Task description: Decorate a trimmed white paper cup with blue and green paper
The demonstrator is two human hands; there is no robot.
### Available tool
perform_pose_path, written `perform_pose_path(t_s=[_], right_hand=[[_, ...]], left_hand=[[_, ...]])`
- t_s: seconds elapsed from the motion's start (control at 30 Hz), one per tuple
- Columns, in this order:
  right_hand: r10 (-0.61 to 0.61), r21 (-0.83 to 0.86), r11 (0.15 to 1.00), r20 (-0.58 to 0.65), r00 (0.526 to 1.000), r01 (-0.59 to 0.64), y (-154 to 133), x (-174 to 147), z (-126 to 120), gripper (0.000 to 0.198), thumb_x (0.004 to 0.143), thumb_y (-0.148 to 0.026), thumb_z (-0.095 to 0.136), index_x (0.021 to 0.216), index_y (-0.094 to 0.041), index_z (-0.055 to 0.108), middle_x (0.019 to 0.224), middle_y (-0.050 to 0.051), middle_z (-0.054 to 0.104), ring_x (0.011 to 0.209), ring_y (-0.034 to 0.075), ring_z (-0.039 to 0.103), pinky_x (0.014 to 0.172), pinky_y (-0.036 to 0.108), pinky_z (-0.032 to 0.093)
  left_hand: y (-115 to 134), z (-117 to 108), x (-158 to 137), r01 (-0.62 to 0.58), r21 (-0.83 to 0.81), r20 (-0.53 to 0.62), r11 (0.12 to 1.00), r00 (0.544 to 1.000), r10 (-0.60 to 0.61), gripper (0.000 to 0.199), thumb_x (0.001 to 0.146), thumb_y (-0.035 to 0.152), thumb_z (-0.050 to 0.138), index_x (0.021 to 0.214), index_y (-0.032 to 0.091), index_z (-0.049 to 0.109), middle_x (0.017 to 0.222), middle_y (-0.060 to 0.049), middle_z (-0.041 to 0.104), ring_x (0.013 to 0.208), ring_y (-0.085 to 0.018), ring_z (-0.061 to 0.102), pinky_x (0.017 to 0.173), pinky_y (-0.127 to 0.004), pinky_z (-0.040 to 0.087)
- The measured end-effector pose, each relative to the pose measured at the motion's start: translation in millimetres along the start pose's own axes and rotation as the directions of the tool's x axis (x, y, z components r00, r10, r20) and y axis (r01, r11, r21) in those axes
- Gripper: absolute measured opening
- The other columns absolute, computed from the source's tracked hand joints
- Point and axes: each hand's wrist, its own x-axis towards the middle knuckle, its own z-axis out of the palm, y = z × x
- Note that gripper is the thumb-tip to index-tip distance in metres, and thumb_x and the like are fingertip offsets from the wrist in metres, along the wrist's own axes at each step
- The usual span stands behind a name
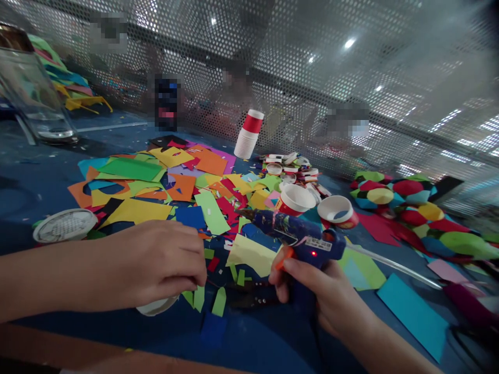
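Observation:
My right hand [312, 288] is wrapped round the handle of a dark blue hot glue gun [292, 231], a finger on its orange trigger. Its nozzle points left, a red light glows on its side, and a clear glue stick [393, 265] sticks out of the back. My left hand [167, 259] is at the left, palm down with fingers curled together; whatever they may hold is hidden. Below that hand the pale rim of a round white piece [158, 306] shows, mostly covered. Green paper strips [219, 301] lie between my hands, beside dark-handled scissors or pliers [249, 296].
Coloured paper scraps [140, 210] spread over the blue table. Behind them stand stacked paper cups [249, 134], cut cups [337, 210] and a pile of cup rings [290, 169]. A glass bottle [42, 98] is far left; paper-covered shapes [413, 208] lie right, before a perforated metal screen [280, 67].

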Motion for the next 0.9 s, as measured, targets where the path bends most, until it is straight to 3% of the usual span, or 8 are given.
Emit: perform_pose_path(t_s=[0.1, 0.17, 0.27, 0.37, 0.57, 0.63, 0.9], right_hand=[[-0.165, -0.305, 0.942, -0.063, 0.984, 0.138, -5, -1, -4, 0.05, 0.085, -0.061, 0.075, 0.052, -0.023, 0.071, 0.058, 0.006, 0.071, 0.074, 0.022, 0.073, 0.067, 0.029, 0.057], [-0.285, -0.472, 0.862, -0.154, 0.946, 0.183, -9, -1, -10, 0.054, 0.087, -0.06, 0.072, 0.046, -0.025, 0.064, 0.059, 0.007, 0.07, 0.077, 0.025, 0.073, 0.063, 0.03, 0.056], [-0.538, -0.646, 0.713, -0.255, 0.803, 0.273, -12, 4, -21, 0.039, 0.084, -0.052, 0.078, 0.058, -0.027, 0.064, 0.06, 0.003, 0.069, 0.058, 0.022, 0.066, 0.049, 0.032, 0.051], [-0.735, -0.828, 0.475, -0.186, 0.653, 0.299, -12, 12, -29, 0.025, 0.085, -0.049, 0.077, 0.076, -0.028, 0.066, 0.058, 0.0, 0.065, 0.049, 0.02, 0.06, 0.048, 0.032, 0.048], [-0.842, -0.978, 0.12, -0.008, 0.54, 0.173, -11, 22, -33, 0.012, 0.09, -0.034, 0.071, 0.09, -0.027, 0.062, 0.069, -0.001, 0.069, 0.056, 0.018, 0.062, 0.059, 0.029, 0.048], [-0.848, -0.991, 0.019, 0.056, 0.527, 0.136, -9, 24, -36, 0.01, 0.09, -0.032, 0.07, 0.094, -0.026, 0.063, 0.072, 0.0, 0.07, 0.058, 0.019, 0.064, 0.061, 0.03, 0.047], [-0.815, -0.988, -0.142, 0.147, 0.56, 0.052, 3, 29, -47, 0.011, 0.09, -0.03, 0.057, 0.1, -0.025, 0.06, 0.083, 0.005, 0.072, 0.072, 0.026, 0.069, 0.062, 0.032, 0.042]], left_hand=[[0, 1, 1, -0.004, -0.008, 0.002, 1.0, 1.0, 0.004, 0.016, 0.097, 0.01, 0.063, 0.094, 0.023, 0.072, 0.088, 0.002, 0.071, 0.085, -0.016, 0.063, 0.08, -0.024, 0.044], [0, 2, 1, -0.009, -0.001, 0.005, 1.0, 1.0, 0.009, 0.016, 0.097, 0.01, 0.064, 0.095, 0.023, 0.072, 0.088, 0.002, 0.072, 0.085, -0.016, 0.064, 0.079, -0.023, 0.045], [1, 3, 2, -0.011, -0.003, 0.007, 1.0, 1.0, 0.011, 0.017, 0.096, 0.009, 0.063, 0.091, 0.023, 0.072, 0.085, 0.001, 0.071, 0.081, -0.016, 0.064, 0.079, -0.023, 0.046], [2, 5, 2, -0.003, -0.022, 0.006, 1.0, 1.0, 0.003, 0.017, 0.096, 0.01, 0.063, 0.089, 0.023, 0.071, 0.084, 0.002, 0.071, 0.08, -0.016, 0.063, 0.079, -0.024, 0.046], [0, 10, -3, -0.003, -0.023, 0.011, 1.0, 1.0, 0.003, 0.017, 0.096, 0.011, 0.063, 0.089, 0.024, 0.071, 0.085, 0.002, 0.071, 0.081, -0.017, 0.063, 0.08, -0.026, 0.045], [0, 10, -4, -0.008, -0.02, 0.002, 1.0, 1.0, 0.008, 0.018, 0.095, 0.009, 0.063, 0.089, 0.024, 0.07, 0.085, 0.002, 0.071, 0.081, -0.017, 0.063, 0.082, -0.026, 0.045], [-2, 14, -3, -0.054, 0.016, -0.043, 0.998, 0.998, 0.054, 0.018, 0.094, 0.008, 0.062, 0.088, 0.024, 0.069, 0.083, 0.001, 0.069, 0.079, -0.017, 0.063, 0.077, -0.027, 0.046]])
